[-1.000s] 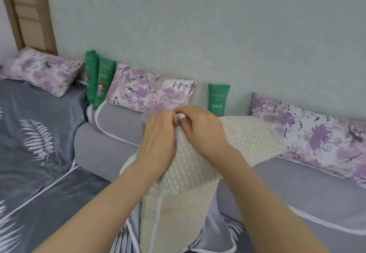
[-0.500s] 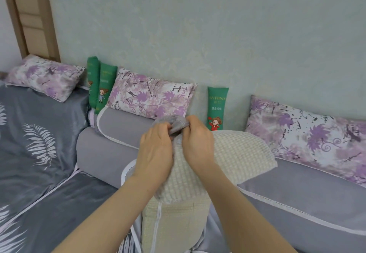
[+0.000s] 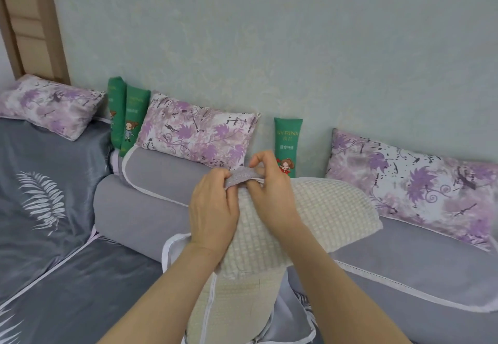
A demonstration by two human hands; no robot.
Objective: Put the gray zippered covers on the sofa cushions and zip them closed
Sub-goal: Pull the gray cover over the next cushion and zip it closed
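The gray zippered cover shows only as a small textured strip at the top corner of the cream waffle-weave cushion, which stands on end on the sofa. The rest of the cover is hidden behind the forearms, and its zipper cannot be made out. The left hand has its grip pinched on the strip's left end. The right hand pinches the right end, its lower fingertips tucked under the fabric and out of sight. Half a second ago the fabric sat bunched between the hands; now it lies flatter and wider, and the right hand overlaps the green pillow behind.
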